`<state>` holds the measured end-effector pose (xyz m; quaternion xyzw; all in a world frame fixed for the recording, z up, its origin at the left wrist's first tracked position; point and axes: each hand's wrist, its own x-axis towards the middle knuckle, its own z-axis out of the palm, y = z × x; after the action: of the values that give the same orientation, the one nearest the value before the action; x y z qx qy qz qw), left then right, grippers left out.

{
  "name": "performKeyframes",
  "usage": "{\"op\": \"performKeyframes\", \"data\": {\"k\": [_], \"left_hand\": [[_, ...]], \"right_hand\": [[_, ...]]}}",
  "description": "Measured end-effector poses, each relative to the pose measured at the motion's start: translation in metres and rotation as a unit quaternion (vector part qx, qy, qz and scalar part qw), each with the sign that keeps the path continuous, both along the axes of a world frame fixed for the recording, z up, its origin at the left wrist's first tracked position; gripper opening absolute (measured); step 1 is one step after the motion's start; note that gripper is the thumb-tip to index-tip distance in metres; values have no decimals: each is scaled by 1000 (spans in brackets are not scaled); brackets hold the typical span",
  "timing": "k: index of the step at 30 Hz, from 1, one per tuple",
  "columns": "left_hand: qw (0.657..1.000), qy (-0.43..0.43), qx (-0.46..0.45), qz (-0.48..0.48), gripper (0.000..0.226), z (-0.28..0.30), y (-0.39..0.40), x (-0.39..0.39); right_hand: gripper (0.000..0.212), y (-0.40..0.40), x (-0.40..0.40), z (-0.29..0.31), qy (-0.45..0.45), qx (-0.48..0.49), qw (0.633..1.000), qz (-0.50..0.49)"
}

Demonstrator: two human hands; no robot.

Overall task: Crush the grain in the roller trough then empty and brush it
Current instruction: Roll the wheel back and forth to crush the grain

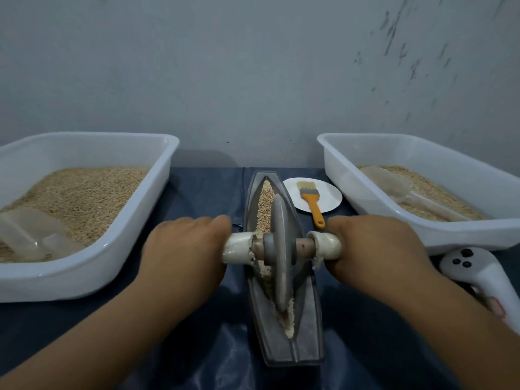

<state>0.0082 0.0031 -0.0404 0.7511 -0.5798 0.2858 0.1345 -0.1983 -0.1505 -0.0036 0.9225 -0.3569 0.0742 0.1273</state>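
Over trough (pixel 306 327), left hand (pixel 180 249), right hand (pixel 374 246) gripping roller handles

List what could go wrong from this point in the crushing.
1. Grain is heaped at the far end of the narrow trough; a hard push of the roller wheel could spill it onto the dark cloth.
2. Left hand and right hand grip frayed handle wraps, which might slip.
3. The brush handle overhangs its plate near the right hand; it could get knocked.
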Motion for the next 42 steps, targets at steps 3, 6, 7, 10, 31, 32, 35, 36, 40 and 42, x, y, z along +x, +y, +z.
{"op": "performKeyframes", "data": {"k": [3, 6, 7, 10, 31, 32, 35, 36, 40, 42], "left_hand": [[999, -6, 23, 40, 37, -3, -30, 20], [994, 25, 65, 82, 28, 2, -62, 44], [993, 42, 72, 86, 27, 5, -71, 50], [994, 36, 52, 88, 25, 15, -91, 59], [1000, -7, 17, 15, 37, 9, -17, 4], [1000, -9, 20, 20, 37, 7, -26, 10], [998, -3, 33, 50, 32, 5, -53, 32], [997, 5, 36, 62, 30, 4, -61, 38], [995, 29, 29, 94, 25, 6, -84, 52], [994, 24, 26, 103, 23, 7, -88, 54]], "right_hand": [[17, -27, 27, -11, -28, 12, 999, -10], [11, -59, 59, -13, -35, -4, 999, -17], [13, -69, 69, -11, -34, -8, 999, -20], [20, -90, 86, -9, -54, 1, 998, -19], [17, -13, 9, -13, -41, 34, 999, -5], [20, -21, 17, -15, -47, 34, 998, -7], [11, -51, 47, -22, -66, 4, 998, -7], [11, -61, 57, -22, -72, -12, 997, -4], [27, -90, 85, -17, -64, -90, 994, 10], [29, -95, 88, -18, -69, -95, 993, 9]]}}
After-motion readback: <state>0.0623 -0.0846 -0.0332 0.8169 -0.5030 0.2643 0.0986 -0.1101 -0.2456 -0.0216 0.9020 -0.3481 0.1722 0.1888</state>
